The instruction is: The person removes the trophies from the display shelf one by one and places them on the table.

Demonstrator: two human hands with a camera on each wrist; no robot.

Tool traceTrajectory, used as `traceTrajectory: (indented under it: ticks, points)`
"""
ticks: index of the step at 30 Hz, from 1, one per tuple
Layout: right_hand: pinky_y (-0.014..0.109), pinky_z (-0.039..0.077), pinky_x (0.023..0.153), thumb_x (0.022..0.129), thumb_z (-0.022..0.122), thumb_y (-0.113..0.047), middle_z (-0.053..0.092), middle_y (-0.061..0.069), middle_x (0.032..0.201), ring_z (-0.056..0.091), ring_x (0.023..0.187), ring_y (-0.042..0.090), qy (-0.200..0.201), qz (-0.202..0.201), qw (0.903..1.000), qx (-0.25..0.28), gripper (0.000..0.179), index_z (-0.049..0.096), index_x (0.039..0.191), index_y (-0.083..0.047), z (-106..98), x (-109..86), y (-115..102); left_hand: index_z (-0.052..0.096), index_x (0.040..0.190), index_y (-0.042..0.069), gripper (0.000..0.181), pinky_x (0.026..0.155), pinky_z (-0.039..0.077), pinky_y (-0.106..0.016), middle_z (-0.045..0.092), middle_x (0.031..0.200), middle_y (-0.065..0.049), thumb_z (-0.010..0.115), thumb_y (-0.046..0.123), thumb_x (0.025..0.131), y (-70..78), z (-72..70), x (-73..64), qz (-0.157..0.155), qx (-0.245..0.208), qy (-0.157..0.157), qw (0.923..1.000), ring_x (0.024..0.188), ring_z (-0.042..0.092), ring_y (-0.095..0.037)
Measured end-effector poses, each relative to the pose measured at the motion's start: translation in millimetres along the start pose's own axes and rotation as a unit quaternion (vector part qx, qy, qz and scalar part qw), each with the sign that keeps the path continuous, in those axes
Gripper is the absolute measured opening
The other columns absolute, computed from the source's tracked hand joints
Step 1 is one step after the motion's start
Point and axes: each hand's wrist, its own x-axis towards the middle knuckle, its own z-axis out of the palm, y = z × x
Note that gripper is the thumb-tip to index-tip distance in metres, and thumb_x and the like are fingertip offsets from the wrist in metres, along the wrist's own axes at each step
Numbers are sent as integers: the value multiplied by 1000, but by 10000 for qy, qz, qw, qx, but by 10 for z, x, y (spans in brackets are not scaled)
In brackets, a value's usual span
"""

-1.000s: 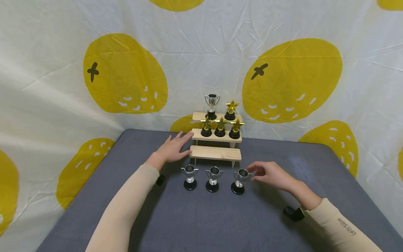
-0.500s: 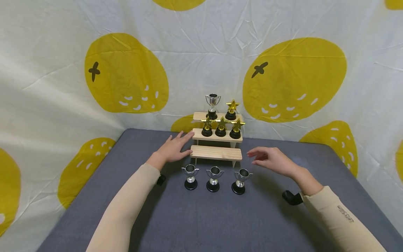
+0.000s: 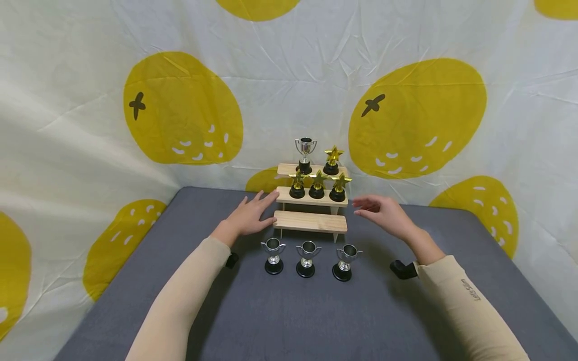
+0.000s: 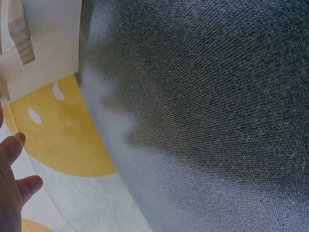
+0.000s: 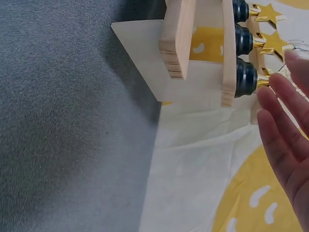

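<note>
A three-step wooden display stand (image 3: 309,221) stands at the back of the table. Its left end is touched by my left hand (image 3: 248,215), whose fingers are spread and nearly straight. My right hand (image 3: 384,213) hovers beside the stand's right end with loosely bent fingers and nothing in them. In the right wrist view, its fingertips appear close to a gold star trophy (image 5: 246,77) on the middle step. Three silver cup trophies (image 3: 306,260) with black bases stand upright in a row before the stand. The bottom step is bare.
Three gold star trophies (image 3: 317,185) line the middle step. The top step bears a silver cup trophy (image 3: 304,153) and another star trophy (image 3: 332,159). Behind the grey table (image 3: 289,321) hangs a white cloth (image 3: 289,90) printed with yellow fruit.
My right hand has moved from beside the rightmost silver cup trophy, away from me, to the stand's right side. That cup stays where it was. My left hand keeps its place.
</note>
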Motion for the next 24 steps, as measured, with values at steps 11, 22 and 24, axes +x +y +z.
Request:
traceTrajectory:
  ticks: [11, 22, 24]
  points:
    - [21, 52, 82, 100, 68, -12, 70, 24, 121, 66, 107, 38, 655, 695, 9926, 748, 40, 61, 137, 4, 89, 215, 136, 17, 167, 21, 78, 117, 16, -69, 23, 169, -3, 57, 45, 104, -2, -2, 0, 12, 36, 22, 10000, 154, 17, -36]
    - [54, 50, 98, 98, 71, -12, 61, 26, 136, 59, 120, 42, 876, 1121, 9846, 1013, 55, 50, 146, 4, 274, 474, 206, 16, 167, 23, 78, 118, 13, -68, 21, 169, 0, 57, 45, 104, -15, 15, 9, -71, -25, 15, 10000, 155, 16, -35]
    - [54, 50, 99, 98, 71, -14, 60, 26, 137, 58, 122, 42, 886, 1192, 9838, 998, 57, 49, 147, 4, 293, 504, 199, 15, 167, 23, 79, 118, 13, -68, 20, 170, 0, 57, 45, 104, -12, 20, 7, -69, -44, 6, 10000, 155, 15, -35]
